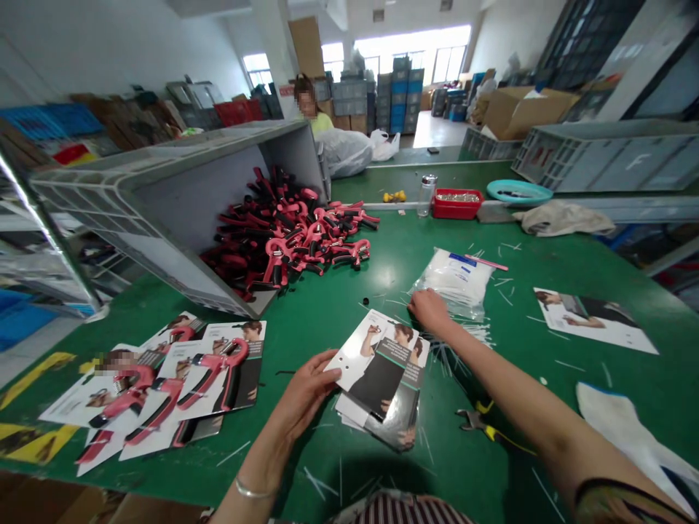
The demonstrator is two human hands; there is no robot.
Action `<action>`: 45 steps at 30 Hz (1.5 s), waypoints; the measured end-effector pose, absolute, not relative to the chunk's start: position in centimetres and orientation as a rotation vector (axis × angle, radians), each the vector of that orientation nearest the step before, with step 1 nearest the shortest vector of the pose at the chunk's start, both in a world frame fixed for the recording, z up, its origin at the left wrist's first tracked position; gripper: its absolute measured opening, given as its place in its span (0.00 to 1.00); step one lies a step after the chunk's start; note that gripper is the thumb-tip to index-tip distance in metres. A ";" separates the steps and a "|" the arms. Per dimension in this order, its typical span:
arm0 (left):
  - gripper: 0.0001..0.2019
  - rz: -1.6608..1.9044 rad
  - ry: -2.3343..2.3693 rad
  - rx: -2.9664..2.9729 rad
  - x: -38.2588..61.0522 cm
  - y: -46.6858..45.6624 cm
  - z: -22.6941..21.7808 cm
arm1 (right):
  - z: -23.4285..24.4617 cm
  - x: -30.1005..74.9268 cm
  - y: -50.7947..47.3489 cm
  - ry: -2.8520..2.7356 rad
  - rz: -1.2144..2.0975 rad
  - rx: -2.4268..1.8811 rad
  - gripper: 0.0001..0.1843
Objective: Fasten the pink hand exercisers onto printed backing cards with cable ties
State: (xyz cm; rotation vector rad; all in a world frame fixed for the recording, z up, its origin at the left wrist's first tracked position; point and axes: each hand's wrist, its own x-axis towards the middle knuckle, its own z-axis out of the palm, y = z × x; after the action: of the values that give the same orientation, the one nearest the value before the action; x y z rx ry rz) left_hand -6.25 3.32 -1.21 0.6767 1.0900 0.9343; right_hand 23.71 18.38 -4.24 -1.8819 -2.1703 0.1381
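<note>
In the head view, here's the left hand (312, 384) pinching the edge of a printed backing card (376, 364) over other cards (407, 422) at the green counter (311, 313), while the right hand (429, 309) curls beside the bag of white cable ties (456, 280), its grip too hidden to tell.

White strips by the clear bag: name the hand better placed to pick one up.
Probably the right hand: it is close to the strips and bag, while the left hand holds a printed card.
</note>
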 end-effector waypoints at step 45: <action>0.16 0.979 1.228 1.479 -4.6 5.2 0.9 | 5.8 16.7 6.5 -2.680 -0.146 -1.151 0.03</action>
State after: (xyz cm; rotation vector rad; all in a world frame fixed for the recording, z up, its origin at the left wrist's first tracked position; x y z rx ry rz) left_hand -4.58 5.24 0.91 1.4793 1.2280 0.9792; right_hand 16.67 6.48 5.82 -1.1508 -2.6799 -0.1457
